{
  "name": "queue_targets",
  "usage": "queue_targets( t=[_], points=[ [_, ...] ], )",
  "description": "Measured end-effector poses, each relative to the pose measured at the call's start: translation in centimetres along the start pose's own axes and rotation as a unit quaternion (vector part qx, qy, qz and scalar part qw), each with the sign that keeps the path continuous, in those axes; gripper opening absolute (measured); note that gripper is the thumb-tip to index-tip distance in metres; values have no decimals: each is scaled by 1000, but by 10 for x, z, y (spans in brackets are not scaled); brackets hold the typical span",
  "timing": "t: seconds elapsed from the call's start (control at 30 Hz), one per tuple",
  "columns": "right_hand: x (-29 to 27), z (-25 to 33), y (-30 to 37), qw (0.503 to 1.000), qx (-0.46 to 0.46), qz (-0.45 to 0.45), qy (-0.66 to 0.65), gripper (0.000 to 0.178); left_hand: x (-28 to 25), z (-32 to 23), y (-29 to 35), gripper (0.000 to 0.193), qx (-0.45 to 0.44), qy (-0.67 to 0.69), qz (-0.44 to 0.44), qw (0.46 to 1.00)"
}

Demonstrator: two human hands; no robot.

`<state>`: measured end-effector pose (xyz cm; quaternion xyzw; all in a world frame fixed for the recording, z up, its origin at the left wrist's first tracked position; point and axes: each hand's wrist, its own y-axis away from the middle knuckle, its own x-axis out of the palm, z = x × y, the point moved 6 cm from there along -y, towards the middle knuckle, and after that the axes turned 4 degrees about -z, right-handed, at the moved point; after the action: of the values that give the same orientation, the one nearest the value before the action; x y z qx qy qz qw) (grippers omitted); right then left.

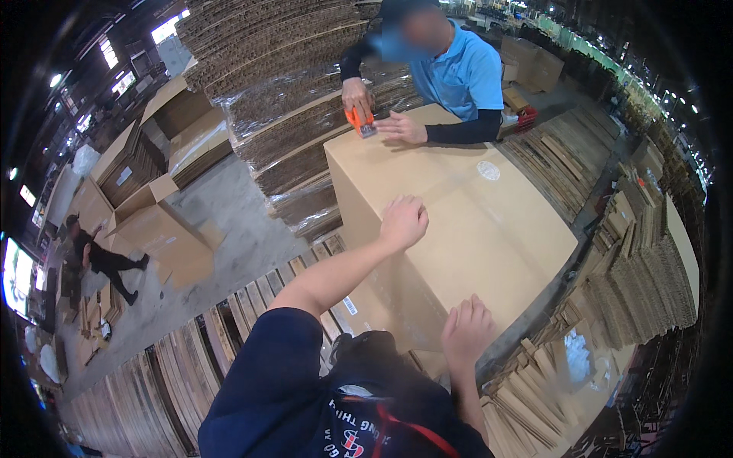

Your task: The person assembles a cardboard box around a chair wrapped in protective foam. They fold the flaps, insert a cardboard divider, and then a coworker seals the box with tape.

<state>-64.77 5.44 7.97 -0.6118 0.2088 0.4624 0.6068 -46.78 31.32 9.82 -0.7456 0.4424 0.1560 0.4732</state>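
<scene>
Large closed cardboard box [466, 221], plain brown, sits centre frame on a run of wooden pallets [252, 305]; a small round white sticker shows on its top near the far right corner.

Left hand [402, 221] rests on the box top near the middle of the near-left edge, fingers curled loosely, pressing down, holding nothing. Right hand [467, 330] lies flat at the box's near corner, fingers spread a little and pointing away from the person, palm against the cardboard, also holding nothing.

Across the box, a co-worker in a light blue shirt [462, 72] with dark sleeves leans over the far edge. One of their hands grips an orange tape dispenser [360, 120] set against the far-left corner of the box; the other lies flat on the top just beside it.

Behind the co-worker: tall wrapped stacks of flattened cardboard [282, 84]. Right of the box, more bundled flat sheets stand on edge [649, 282]. Left, on the grey concrete floor [229, 221], an open carton [153, 229] and another person in dark clothes [103, 259], well apart from the box.
</scene>
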Motion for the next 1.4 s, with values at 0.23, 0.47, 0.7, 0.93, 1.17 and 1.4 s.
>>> queue_targets(
  t=[0.23, 0.47, 0.7, 0.93, 1.17, 1.4],
  points=[
    [8, -3, -1, 1000, 7, 0, -2, 32, 10, 8, -6, 14, -25, -12, 22, 999],
    [10, -10, -5, 1000, 12, 2, 1, 32, 12, 2, -11, 15, -16, -2, 16, 1000],
    [11, -14, -8, 1000, 14, 7, -7, 32, 16, -1, -13, 13, 7, -7, 16, 1000],
    [12, -20, -12, 1000, -6, -11, 5, 33, 22, -3, -14, 15, -25, 19, 18, 999],
    [10, -26, -17, 1000, 8, -9, 3, 32, 26, -7, -23, 15, -8, 17, 23, 1000],
    [8, -30, -26, 1000, 2, -19, 1, 31, 32, -4, -31, 17, -14, 36, 24, 999]
  ],
)
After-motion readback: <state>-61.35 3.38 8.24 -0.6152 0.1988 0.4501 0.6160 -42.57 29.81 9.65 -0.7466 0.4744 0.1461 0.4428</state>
